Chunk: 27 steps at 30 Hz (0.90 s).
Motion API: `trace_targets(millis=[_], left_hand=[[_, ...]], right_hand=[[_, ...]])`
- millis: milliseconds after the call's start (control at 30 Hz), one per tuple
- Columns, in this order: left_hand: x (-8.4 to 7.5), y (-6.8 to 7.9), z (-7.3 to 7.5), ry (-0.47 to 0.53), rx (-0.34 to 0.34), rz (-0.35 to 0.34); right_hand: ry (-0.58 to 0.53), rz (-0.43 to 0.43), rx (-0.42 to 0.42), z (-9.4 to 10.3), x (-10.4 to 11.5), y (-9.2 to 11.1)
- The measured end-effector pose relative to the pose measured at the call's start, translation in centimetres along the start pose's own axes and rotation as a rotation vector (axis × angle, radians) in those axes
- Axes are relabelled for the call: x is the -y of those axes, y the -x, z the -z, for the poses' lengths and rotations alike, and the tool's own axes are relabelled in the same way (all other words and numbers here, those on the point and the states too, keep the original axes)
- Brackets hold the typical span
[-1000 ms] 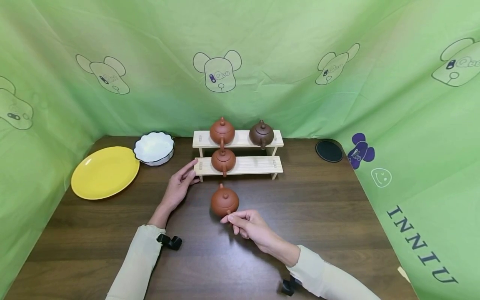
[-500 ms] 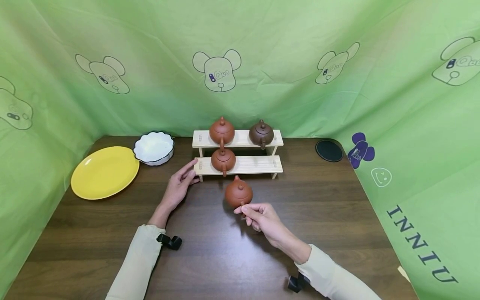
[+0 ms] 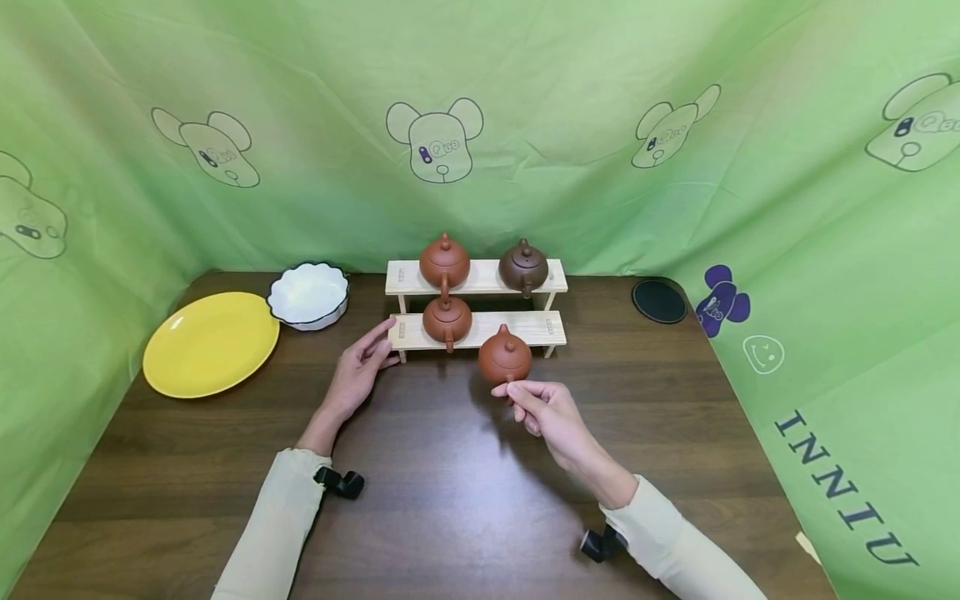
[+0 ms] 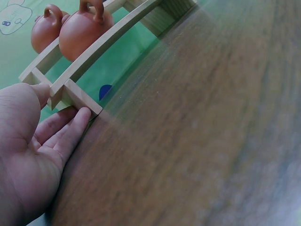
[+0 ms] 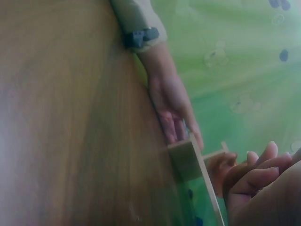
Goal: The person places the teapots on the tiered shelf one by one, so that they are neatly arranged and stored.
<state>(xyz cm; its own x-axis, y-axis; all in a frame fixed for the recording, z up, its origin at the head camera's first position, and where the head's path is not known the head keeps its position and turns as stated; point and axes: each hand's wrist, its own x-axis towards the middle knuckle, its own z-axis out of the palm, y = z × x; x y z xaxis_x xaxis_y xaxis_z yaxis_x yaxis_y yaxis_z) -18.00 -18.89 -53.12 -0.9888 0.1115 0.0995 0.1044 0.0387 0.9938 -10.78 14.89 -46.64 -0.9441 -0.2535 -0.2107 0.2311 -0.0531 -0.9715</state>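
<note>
My right hand [image 3: 551,417] pinches the handle of a reddish-brown clay teapot [image 3: 505,357] between thumb and fingers. This teapot is held up by the front edge of a two-tier wooden rack [image 3: 517,327], its spout facing the back. My left hand [image 3: 356,375] holds the left end of the rack's lower tier. In the left wrist view, its thumb is at the board end and its fingers touch the rack leg [image 4: 82,96]. Another reddish teapot [image 3: 447,320] sits on the lower tier. On the upper tier are a reddish teapot [image 3: 444,263] and a dark brown teapot [image 3: 523,267].
A yellow oval plate [image 3: 210,346] lies at the left, beside a white scalloped bowl [image 3: 307,296]. At the back right is a round black coaster [image 3: 658,301]. Green printed cloth [image 3: 555,192] hangs behind and at both sides of the wooden table [image 3: 420,517].
My right hand has carried the teapot rightward and towards the back, from in front of the lower tier's left half to its right half. The left hand stays at the rack's end.
</note>
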Motion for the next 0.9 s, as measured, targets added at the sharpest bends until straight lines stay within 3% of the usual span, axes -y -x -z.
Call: trace_targets(millis=[900], left_hand=[[0.1,0.0,-0.1,-0.011,-0.009,0.002]], right_hand=[[0.059,0.100,-0.126,1.3,0.0,-3.8]])
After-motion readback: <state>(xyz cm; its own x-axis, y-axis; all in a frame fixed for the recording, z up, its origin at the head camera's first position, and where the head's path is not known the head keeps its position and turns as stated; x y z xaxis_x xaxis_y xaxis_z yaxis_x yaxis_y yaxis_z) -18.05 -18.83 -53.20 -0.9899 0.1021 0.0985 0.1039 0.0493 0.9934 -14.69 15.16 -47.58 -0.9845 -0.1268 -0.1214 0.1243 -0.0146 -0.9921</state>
